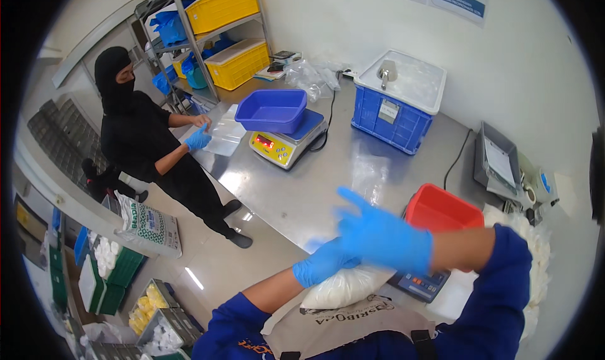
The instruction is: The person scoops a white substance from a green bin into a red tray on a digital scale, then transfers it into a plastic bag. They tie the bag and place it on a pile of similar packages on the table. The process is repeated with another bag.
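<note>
Well, closest to us, a plump clear bag of white contents (343,287) sits at the front of our apron (350,325). Our gloved left hand (324,263) is at its top, the bag bulging just below those fingers; they are partly covered, so we cannot tell how tightly they close. Our gloved right hand (387,239), blurred, passes in front with fingers spread wide, pointing away from the bag.

Just beyond lie a dark scale (421,285), partly under our right wrist, and a red tray (444,210) on the steel table (271,202). Farther off, we see a purple tub (271,111) on a yellow scale (280,149), a lidded blue crate (378,117), and, across the table's left edge, a co-worker (157,133) whose gloved hand touches clear plastic sheets (225,133). Behind are shelves with yellow crates (239,67).
</note>
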{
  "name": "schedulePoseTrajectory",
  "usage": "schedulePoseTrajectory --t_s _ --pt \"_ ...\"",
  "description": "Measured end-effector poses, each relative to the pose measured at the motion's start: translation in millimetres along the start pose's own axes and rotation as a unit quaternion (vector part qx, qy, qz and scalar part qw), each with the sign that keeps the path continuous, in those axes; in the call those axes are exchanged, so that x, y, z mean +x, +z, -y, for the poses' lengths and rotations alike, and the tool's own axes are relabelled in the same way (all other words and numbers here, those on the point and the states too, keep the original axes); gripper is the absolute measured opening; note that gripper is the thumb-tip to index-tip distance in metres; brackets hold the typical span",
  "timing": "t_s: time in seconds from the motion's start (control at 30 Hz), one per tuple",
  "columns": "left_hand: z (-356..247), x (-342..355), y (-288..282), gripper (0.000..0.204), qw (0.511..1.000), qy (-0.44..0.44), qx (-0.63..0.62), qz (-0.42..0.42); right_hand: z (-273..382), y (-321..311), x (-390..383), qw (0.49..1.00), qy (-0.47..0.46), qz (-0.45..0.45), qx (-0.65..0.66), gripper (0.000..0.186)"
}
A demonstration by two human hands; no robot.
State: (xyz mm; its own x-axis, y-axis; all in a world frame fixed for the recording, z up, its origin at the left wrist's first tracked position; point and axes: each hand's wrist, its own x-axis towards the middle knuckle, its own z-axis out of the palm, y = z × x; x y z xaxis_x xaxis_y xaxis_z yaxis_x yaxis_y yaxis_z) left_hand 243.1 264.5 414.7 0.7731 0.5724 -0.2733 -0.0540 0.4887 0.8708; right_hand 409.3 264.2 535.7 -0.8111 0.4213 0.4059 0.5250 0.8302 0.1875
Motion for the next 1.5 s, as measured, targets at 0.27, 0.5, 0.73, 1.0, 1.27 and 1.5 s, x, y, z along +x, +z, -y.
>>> schedulePoseTrajectory --t_s 0.27,0.5,0.73,1.0,1.27,1.5 --pt "-76 40 -101 0.051 0.576 0.104 0.745 -0.321 -15 35 -35 0.925 0.242 0.188 0.225 0.019" --pt "-92 19 -18 0.03 0.921 0.327 0.086 -0.194 31 140 -26 0.571 0.263 0.01 0.778 0.021" --pt "-1 47 -73 0.023 0.901 0.21 0.214 -0.312 -3 144 -44 0.844 0.4 0.02 0.357 0.018" --pt "89 88 -101 0.028 0.927 0.054 -0.097 -0.359 56 215 -38 0.821 0.493 -0.142 0.248 0.023" --pt "100 81 -105 0.016 0.943 0.036 0.044 -0.327 43 264 -72 0.731 0.57 -0.203 0.316 0.035" --pt "97 82 -94 0.025 0.936 0.035 -0.053 -0.346 35 232 -60 0.813 0.5 -0.038 0.296 0.068"
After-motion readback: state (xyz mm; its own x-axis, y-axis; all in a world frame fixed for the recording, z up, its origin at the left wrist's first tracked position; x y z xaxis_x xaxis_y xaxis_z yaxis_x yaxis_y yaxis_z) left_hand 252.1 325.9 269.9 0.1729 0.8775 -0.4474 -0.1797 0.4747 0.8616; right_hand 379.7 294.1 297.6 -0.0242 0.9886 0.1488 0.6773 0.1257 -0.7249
